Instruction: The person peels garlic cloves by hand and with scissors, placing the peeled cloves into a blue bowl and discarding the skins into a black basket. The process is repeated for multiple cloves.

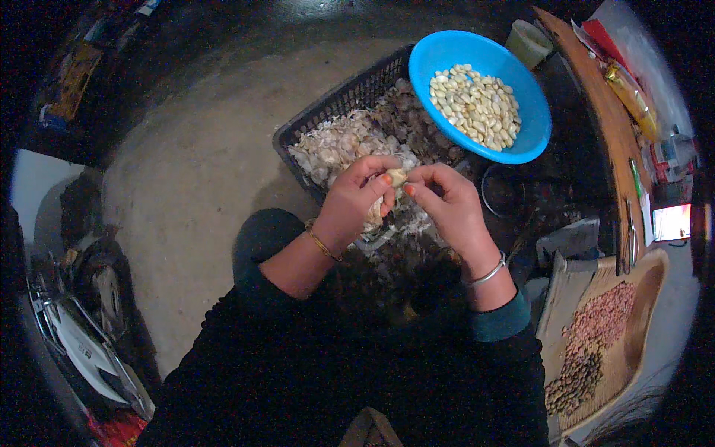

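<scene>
My left hand [363, 193] holds a pale garlic clove [397, 177] between thumb and fingers, over a black plastic basket [341, 92]. The thumb and forefinger of my right hand [444, 201] pinch at the clove's right side. Under my hands the basket holds whitish garlic skins and bulbs [341, 139], with darker, brownish matter towards its far right. A blue plastic basin [533, 120] sits over the basket's far right corner, tilted, with many peeled cloves [475, 106] in it. Part of what lies beneath my left hand is hidden.
At the right, a wooden tabletop edge [600, 117] carries packets, pens and a lit phone [672, 222]. Below it lies a woven winnowing tray [648, 313] with pink and dark beans or nuts. A green container [528, 43] stands behind the basin. A motor scooter or similar vehicle [84, 346] is at the left.
</scene>
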Demonstrator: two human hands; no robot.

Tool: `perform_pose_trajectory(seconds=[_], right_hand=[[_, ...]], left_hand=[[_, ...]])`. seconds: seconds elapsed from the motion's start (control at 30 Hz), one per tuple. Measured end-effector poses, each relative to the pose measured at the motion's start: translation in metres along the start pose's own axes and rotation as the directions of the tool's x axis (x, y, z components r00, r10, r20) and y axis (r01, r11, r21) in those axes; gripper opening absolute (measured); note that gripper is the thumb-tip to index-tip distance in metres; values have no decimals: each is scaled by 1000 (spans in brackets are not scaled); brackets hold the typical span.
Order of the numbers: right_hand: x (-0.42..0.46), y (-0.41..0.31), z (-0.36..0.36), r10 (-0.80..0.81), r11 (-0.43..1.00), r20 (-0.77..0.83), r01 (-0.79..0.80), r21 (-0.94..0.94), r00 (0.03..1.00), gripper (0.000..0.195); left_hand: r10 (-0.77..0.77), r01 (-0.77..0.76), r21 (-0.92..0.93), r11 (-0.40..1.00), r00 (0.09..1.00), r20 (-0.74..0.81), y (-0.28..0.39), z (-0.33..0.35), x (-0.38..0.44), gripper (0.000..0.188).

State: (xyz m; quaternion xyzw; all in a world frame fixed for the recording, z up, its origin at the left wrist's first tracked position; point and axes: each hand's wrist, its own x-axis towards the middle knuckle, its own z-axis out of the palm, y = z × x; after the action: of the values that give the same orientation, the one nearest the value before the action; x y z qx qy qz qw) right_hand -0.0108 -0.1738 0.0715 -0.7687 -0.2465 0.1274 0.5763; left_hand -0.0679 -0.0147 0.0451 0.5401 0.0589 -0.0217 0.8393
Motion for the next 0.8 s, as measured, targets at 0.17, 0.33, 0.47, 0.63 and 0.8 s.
perform_pose_trajectory(seconds=[0.17,0.33,0.47,0.63,0.8], right_hand=[[-2,-3,4,-40,994,-94,31,-104,995,8],[-2,-8,4,-38,988,-115,19,-156,993,8],[2,8,0,-81,961,-144,40,-273,986,7],[4,13,-12,131,963,-29,-134,-232,991,4],[4,1,-6,-61,998,-71,63,22,996,7]], left_hand=[[95,-90,220,971,995,-12,-1,4,-2,22],[135,-123,234,964,990,-35,-5,11,-2,21],[0,-4,-81,997,999,-44,-4,3,0,19],[3,-15,-341,940,999,-36,2,1,4,18],[-29,29,-287,957,1000,4,-1,1,4,22]])
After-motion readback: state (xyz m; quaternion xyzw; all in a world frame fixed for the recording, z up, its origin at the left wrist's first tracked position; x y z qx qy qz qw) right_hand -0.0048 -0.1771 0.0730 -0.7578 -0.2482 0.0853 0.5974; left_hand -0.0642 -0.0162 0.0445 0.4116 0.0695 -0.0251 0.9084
